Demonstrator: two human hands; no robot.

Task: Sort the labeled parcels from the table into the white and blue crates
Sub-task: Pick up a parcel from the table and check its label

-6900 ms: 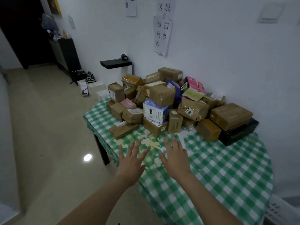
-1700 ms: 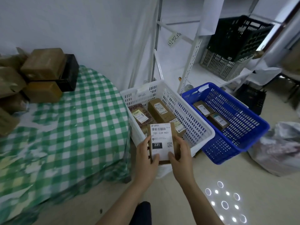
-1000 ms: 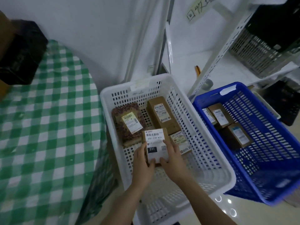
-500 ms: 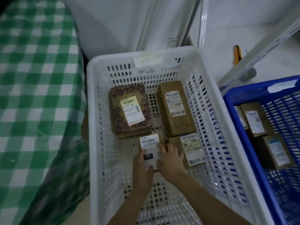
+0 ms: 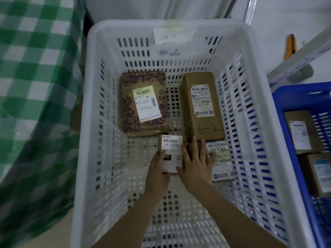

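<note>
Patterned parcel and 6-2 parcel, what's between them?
In the head view, only bare floor of the white crate separates the patterned parcel from the 6-2 parcel.

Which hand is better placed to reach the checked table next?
Probably the left hand: it lies nearer the table, once it releases the small parcel. The right hand sits farther away.

A white metal shelf rack (image 5: 250,9) stands at the back on the right. On its low white board lies a small orange and yellow stick-shaped thing (image 5: 290,45), too blurry to name. Just below that, by the rack's slanted bar, sits a grey round blurry thing (image 5: 300,75). Far to the rack's left hangs a green and white checked cloth (image 5: 35,86). A plain white wall (image 5: 129,8) runs between the two.
</note>
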